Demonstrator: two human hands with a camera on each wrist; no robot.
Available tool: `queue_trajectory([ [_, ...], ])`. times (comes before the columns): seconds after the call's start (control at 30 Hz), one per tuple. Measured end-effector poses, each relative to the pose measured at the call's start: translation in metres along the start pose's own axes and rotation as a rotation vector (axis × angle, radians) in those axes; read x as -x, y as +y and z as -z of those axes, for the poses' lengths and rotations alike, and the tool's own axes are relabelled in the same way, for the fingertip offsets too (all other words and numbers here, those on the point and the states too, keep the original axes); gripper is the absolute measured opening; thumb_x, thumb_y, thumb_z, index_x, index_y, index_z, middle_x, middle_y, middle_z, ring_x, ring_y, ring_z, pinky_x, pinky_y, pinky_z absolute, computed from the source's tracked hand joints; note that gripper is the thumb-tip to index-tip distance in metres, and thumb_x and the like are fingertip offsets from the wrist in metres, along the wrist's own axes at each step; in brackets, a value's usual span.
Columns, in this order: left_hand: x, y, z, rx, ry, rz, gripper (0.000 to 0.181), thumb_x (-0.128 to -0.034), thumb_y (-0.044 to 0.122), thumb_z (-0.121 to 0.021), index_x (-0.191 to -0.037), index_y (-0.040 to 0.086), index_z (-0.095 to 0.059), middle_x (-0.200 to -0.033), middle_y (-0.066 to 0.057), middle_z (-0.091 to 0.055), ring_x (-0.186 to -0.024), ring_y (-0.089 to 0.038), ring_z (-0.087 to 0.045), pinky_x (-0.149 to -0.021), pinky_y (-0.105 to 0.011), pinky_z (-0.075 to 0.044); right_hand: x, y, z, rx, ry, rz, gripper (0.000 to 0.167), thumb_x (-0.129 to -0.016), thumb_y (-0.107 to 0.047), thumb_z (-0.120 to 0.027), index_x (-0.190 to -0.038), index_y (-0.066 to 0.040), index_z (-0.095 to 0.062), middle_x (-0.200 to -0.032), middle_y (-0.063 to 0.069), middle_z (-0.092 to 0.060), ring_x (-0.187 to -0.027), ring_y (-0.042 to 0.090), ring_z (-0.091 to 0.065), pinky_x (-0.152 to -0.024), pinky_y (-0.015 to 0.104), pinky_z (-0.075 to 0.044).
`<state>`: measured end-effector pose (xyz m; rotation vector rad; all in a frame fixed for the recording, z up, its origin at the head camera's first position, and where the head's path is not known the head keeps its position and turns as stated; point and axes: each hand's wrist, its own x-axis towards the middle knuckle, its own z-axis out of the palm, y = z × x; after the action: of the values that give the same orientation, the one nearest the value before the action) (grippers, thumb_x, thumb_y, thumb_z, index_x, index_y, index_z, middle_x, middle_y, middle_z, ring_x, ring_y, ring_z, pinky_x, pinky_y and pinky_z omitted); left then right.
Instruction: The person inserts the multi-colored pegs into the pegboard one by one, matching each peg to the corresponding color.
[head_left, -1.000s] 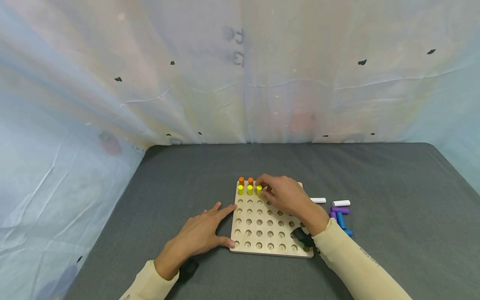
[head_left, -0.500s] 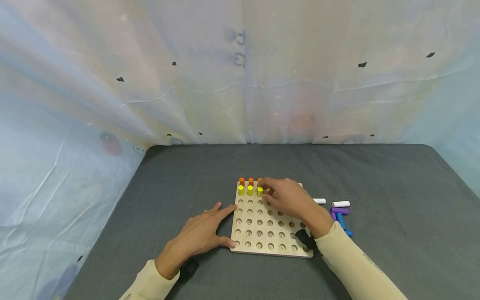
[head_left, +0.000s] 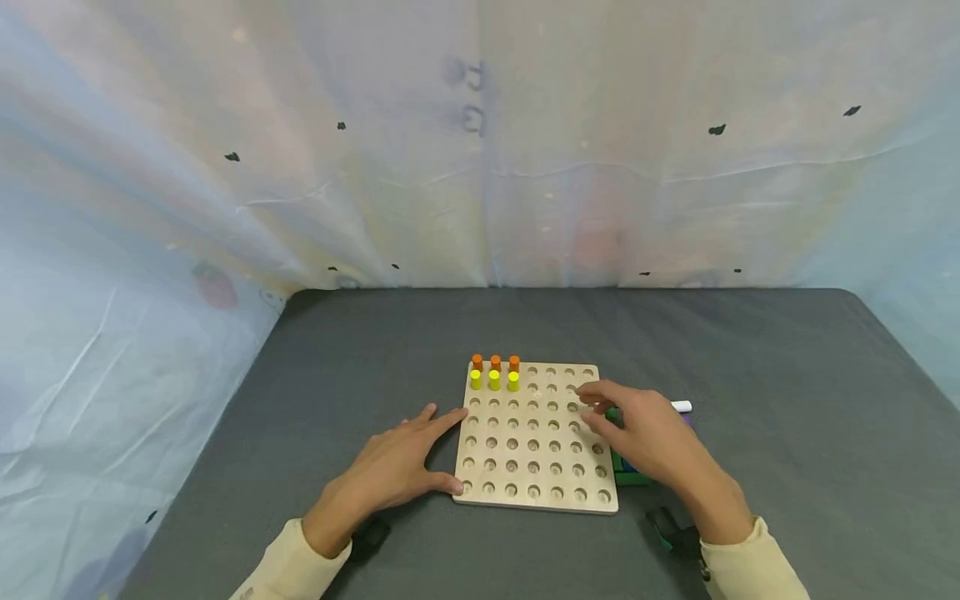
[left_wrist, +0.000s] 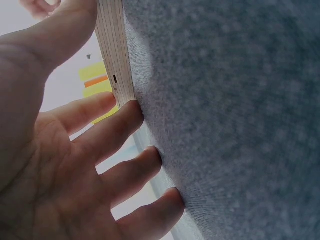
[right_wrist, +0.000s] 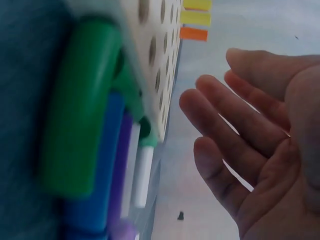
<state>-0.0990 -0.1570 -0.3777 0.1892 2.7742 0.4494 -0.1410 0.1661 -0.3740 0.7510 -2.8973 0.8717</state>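
Observation:
A pale wooden pegboard (head_left: pixel 543 434) with rows of round holes lies on the grey table. Three orange pegs (head_left: pixel 495 362) stand in its far left holes, and three yellow pegs (head_left: pixel 494 381) stand in the row just in front. My left hand (head_left: pixel 397 465) spreads its fingers beside the board, thumb and index fingertip touching its left edge; the left wrist view shows the wooden edge (left_wrist: pixel 114 50) close to the fingers. Above the board's right side hovers my right hand (head_left: pixel 656 433), fingers loosely bent, nothing between them in the right wrist view.
Right of the board lie loose pegs, partly covered by my right hand in the head view: green pegs (right_wrist: pixel 82 110), a blue peg (right_wrist: pixel 106 160), a purple peg (right_wrist: pixel 120 170) and white pegs (right_wrist: pixel 144 175). A printed curtain (head_left: pixel 555 167) hangs behind the table.
My right hand has let go of the third yellow peg, which stands in the board, and has moved right and nearer. All three orange pegs now show. My left hand stays at the board.

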Motion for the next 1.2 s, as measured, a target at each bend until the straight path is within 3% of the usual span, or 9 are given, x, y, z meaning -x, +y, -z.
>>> queue_trajectory([
  [0.1, 0.000, 0.000, 0.000, 0.007, 0.001, -0.009, 0.095, -0.0695, 0.061, -0.080, -0.152, 0.045, -0.035, -0.161, -0.015, -0.033, -0.135, -0.056, -0.043, -0.097, -0.075, -0.037, 0.008, 0.006, 0.005, 0.004, 0.009, -0.008, 0.031, -0.094, -0.025, -0.069, -0.124, -0.017, -0.068, -0.103, -0.003, -0.075, -0.064, 0.003, -0.057, -0.055, 0.023, -0.037],
  [0.2, 0.000, 0.000, -0.001, 0.008, -0.002, -0.023, 0.096, -0.0693, 0.062, -0.079, -0.152, 0.045, -0.035, -0.161, -0.016, -0.033, -0.134, -0.056, -0.043, -0.096, -0.075, -0.038, 0.013, 0.012, 0.012, 0.017, 0.010, -0.019, 0.030, -0.094, -0.026, -0.070, -0.123, -0.019, -0.068, -0.103, -0.004, -0.074, -0.064, 0.002, -0.055, -0.056, 0.023, -0.038],
  [0.33, 0.000, -0.001, -0.002, 0.005, -0.003, -0.021, 0.096, -0.0695, 0.061, -0.079, -0.152, 0.045, -0.035, -0.161, -0.016, -0.033, -0.134, -0.056, -0.044, -0.097, -0.074, -0.038, 0.014, 0.022, 0.020, 0.011, 0.010, -0.021, 0.028, -0.096, -0.026, -0.068, -0.123, -0.020, -0.068, -0.106, -0.004, -0.074, -0.079, 0.007, -0.062, -0.063, 0.028, -0.044],
  [0.53, 0.001, -0.001, 0.000, 0.011, 0.006, -0.011, 0.094, -0.0703, 0.059, -0.080, -0.152, 0.044, -0.036, -0.161, -0.017, -0.034, -0.133, -0.057, -0.044, -0.097, -0.074, -0.038, 0.015, 0.040, 0.033, 0.016, 0.003, -0.039, 0.028, -0.097, -0.024, -0.066, -0.124, -0.019, -0.068, -0.114, 0.000, -0.073, -0.100, 0.021, -0.069, -0.080, 0.046, -0.055],
  [0.8, 0.002, 0.000, 0.002, 0.011, 0.001, -0.012, 0.094, -0.0697, 0.061, -0.079, -0.152, 0.045, -0.036, -0.161, -0.016, -0.033, -0.134, -0.056, -0.044, -0.097, -0.074, -0.038, 0.020, 0.065, 0.045, 0.095, 0.029, -0.077, 0.029, -0.095, -0.016, -0.067, -0.124, -0.015, -0.067, -0.117, 0.008, -0.072, -0.099, 0.028, -0.069, -0.082, 0.051, -0.054],
  [1.0, 0.004, -0.002, 0.002, 0.014, 0.004, -0.008, 0.094, -0.0698, 0.061, -0.079, -0.152, 0.045, -0.036, -0.161, -0.015, -0.033, -0.134, -0.056, -0.044, -0.097, -0.074, -0.037, 0.019, 0.077, 0.043, 0.116, -0.001, -0.113, 0.029, -0.095, -0.011, -0.064, -0.124, -0.012, -0.067, -0.120, 0.014, -0.071, -0.112, 0.039, -0.065, -0.090, 0.061, -0.048],
  [1.2, 0.002, -0.001, 0.002, 0.011, 0.011, -0.022, 0.094, -0.0704, 0.060, -0.080, -0.152, 0.042, -0.036, -0.161, -0.017, -0.033, -0.134, -0.056, -0.044, -0.099, -0.073, -0.038, 0.020, 0.089, 0.036, 0.115, -0.024, -0.109, 0.025, -0.095, -0.007, -0.063, -0.119, -0.010, -0.069, -0.113, 0.011, -0.074, -0.110, 0.037, -0.067, -0.091, 0.061, -0.048],
])
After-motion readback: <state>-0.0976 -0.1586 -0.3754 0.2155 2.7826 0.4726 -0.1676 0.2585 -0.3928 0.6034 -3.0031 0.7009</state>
